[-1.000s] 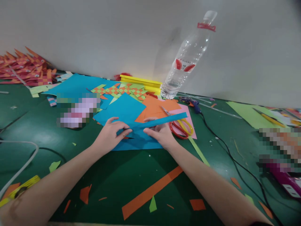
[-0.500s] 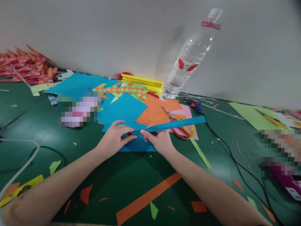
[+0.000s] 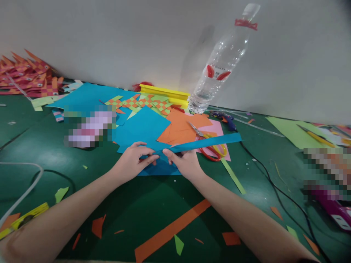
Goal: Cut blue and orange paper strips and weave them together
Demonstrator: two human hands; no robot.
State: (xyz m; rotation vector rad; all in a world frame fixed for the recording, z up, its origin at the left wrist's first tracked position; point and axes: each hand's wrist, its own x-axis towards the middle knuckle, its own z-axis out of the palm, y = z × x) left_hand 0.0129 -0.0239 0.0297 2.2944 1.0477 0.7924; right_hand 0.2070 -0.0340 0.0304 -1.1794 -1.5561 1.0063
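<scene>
In the head view, one left hand (image 3: 138, 160) and one right hand (image 3: 188, 162) pinch one long, flat blue paper strip (image 3: 210, 142) above the green table (image 3: 153, 204), near one pair of loop-handled metal scissors (image 3: 199, 133) and one clear, ribbed plastic bottle (image 3: 219, 69).

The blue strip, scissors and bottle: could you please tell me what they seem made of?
Blue strip: probably matt paper, thin and shineless. Scissors: apparently metal blades, silvery; likely plastic handles, brightly coloured. Bottle: apparently glossy plastic, see-through with bright highlights.

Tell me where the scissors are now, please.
In the head view, the scissors lie right of centre near the right hand, partly hidden behind the blue strip.
</scene>
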